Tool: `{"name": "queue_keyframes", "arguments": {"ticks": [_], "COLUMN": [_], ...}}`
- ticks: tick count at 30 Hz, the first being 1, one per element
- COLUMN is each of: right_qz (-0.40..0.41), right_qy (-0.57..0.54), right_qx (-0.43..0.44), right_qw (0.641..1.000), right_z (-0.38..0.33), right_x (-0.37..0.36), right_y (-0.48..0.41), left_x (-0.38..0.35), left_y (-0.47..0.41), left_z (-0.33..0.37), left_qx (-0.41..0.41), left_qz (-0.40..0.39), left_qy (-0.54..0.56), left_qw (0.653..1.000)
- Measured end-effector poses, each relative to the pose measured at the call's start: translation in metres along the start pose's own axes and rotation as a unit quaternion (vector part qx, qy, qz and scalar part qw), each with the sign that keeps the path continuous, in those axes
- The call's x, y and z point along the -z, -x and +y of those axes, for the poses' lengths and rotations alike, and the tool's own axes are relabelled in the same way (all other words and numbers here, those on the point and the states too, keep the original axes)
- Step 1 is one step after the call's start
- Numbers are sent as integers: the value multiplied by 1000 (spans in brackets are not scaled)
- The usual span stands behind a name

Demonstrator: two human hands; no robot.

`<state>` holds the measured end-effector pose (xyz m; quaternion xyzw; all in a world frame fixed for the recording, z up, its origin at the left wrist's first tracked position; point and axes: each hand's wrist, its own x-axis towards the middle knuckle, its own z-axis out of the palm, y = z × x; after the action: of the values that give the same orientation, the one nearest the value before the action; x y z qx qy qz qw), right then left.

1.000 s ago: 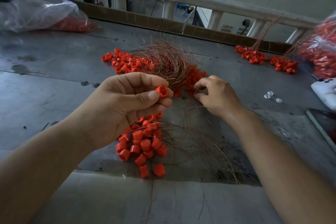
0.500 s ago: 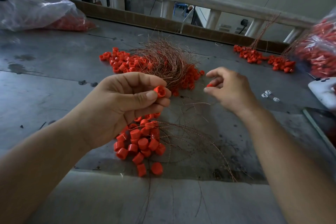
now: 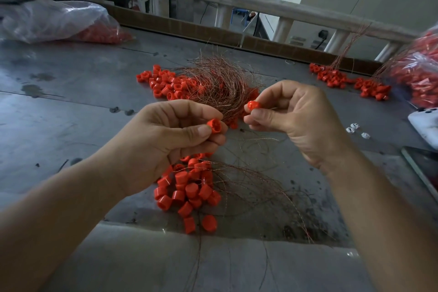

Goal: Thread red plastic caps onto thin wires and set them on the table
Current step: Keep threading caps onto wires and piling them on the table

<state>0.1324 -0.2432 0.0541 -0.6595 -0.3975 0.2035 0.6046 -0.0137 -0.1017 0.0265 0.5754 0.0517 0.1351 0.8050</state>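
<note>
- Red plastic first cap (image 3: 215,125): pinched between the thumb and curled fingers of the left hand (image 3: 166,147), with the hollow end toward the camera.
- Right hand (image 3: 301,121): thumb and forefinger pinch a second cap (image 3: 252,105), and the other fingers are curled. The two caps are near each other but apart. Whether either hand also holds a wire cannot be told.
- Both hands are raised above the middle of the grey metal worktop (image 3: 71,106).
- Near pile of caps (image 3: 189,189): lies below the left hand toward the near edge, with thin wires trailing off to the right.
- Copper wire bundle (image 3: 220,80): lies just beyond the hands, over the loose caps (image 3: 166,83).
- Far cluster of caps (image 3: 343,78): lies with wires by the far edge, right side.
- Clear bag (image 3: 59,21): holds red caps at the far left corner.
- Second bag (image 3: 419,73): sits at the right edge.
- Small white pieces (image 3: 355,129): lie right of the right hand, beside a white device (image 3: 426,123).
</note>
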Motion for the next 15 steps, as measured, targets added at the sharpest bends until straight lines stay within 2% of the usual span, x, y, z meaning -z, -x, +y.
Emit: {"name": "queue_keyframes", "arguments": {"ticks": [8, 15], "right_qz": [-17, -32], "right_qy": [55, 36], "right_qx": [15, 1], "right_qw": [998, 999], "right_z": [1, 0], "right_x": [-8, -12], "right_y": [3, 5], "left_x": [0, -2], "left_y": [0, 0], "left_z": [1, 1], "left_qx": [2, 5], "left_qz": [7, 15], "left_qy": [2, -14], "left_qw": [1000, 1000]}}
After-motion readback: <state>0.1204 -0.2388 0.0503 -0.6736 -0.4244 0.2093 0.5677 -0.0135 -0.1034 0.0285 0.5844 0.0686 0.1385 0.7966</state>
